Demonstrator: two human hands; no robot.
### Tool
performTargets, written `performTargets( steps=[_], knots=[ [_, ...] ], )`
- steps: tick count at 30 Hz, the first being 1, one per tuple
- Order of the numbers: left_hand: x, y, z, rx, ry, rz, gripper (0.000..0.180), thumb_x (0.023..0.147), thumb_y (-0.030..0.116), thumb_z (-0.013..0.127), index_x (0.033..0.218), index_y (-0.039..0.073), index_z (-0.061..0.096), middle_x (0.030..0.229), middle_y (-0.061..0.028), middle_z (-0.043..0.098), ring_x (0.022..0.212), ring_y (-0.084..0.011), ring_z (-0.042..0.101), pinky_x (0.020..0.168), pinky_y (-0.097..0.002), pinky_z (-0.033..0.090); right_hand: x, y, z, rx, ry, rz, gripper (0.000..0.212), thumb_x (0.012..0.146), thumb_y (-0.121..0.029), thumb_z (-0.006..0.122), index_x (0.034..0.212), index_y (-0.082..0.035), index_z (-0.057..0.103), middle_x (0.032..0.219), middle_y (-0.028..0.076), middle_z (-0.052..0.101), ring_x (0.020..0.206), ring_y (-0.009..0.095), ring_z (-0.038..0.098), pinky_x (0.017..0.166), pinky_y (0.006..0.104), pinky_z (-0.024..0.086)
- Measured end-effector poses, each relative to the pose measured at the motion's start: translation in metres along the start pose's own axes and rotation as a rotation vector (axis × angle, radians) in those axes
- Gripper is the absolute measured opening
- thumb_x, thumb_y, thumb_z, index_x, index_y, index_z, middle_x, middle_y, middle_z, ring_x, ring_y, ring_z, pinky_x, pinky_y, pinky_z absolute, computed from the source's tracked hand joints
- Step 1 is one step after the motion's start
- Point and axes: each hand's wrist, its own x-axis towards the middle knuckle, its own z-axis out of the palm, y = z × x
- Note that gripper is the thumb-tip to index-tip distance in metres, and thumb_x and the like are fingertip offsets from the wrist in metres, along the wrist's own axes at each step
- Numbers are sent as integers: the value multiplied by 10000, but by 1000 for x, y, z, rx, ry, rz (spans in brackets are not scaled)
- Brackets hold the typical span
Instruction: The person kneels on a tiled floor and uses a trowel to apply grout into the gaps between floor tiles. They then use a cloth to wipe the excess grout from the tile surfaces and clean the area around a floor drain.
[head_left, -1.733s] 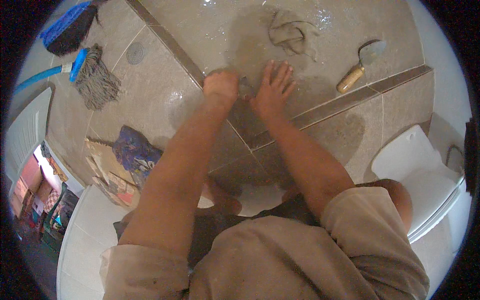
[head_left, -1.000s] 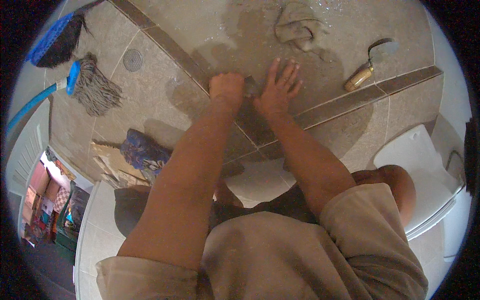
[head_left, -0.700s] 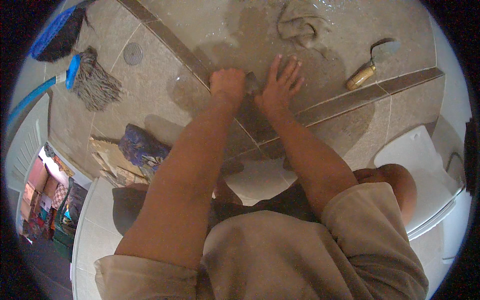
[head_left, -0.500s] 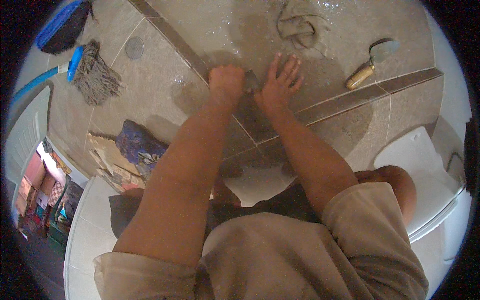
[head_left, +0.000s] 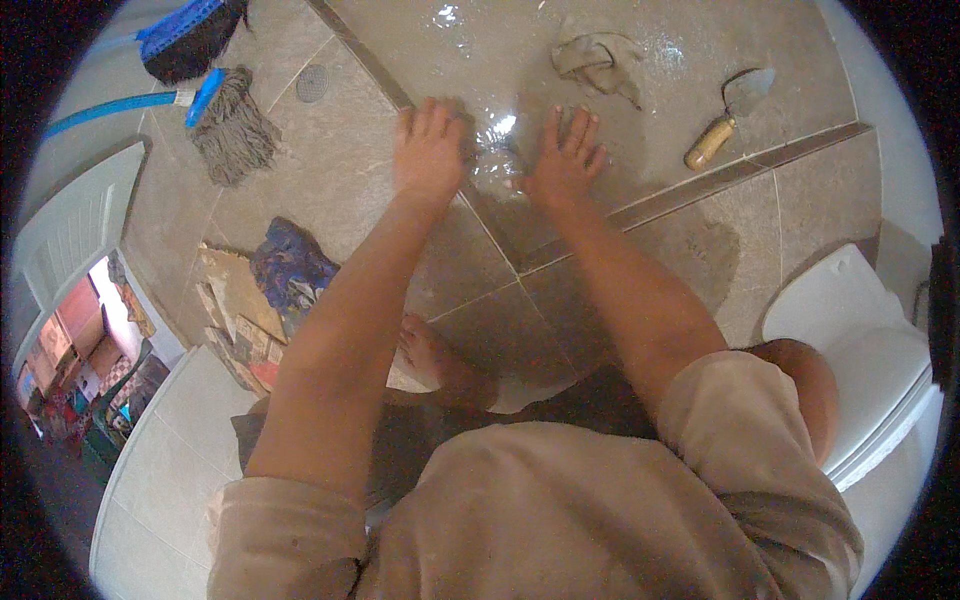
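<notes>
Uncurled from its earlier fist, your left hand [head_left: 430, 155] now lies open over the dark strip [head_left: 363, 57]; your right hand [head_left: 566, 165] spreads wide on the wet floor [head_left: 480, 60], cloth [head_left: 598, 62] ahead, trowel [head_left: 711, 142] rightward.

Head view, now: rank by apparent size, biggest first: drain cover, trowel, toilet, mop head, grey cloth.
1. Toilet
2. Mop head
3. Trowel and grey cloth: too alike to rank, since one is long and narrow, the other crumpled
4. Drain cover
</notes>
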Motion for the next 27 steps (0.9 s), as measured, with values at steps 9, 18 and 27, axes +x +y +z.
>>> performTargets(
  steps=[9,18,27],
  knots=[
    [-56,-12,23,-336,346,-362,578,1038,329,511,1576,144,411,1662,-148,324,1578,-349,221,1278,-582,140,2,0,-36,-9,-268,12,1433,659,-566,936,1689,-150,30,1730,271,-57,1602,456,-85,1216,701,140],
    [-57,-11,21,-361,394,-360,559,1045,373,486,1563,173,432,1669,-104,338,1584,-316,224,1280,-565,137,1,7,-33,25,-245,-26,1439,632,-544,963,1678,-119,71,1726,283,-59,1586,516,-42,1204,738,156],
    [-57,-12,20,-336,369,-382,562,1027,373,504,1551,180,442,1665,-94,342,1586,-305,218,1287,-553,134,3,7,-34,24,-242,-54,1467,610,-540,978,1676,-131,56,1721,289,-45,1579,530,-45,1177,768,194]
  ],
)
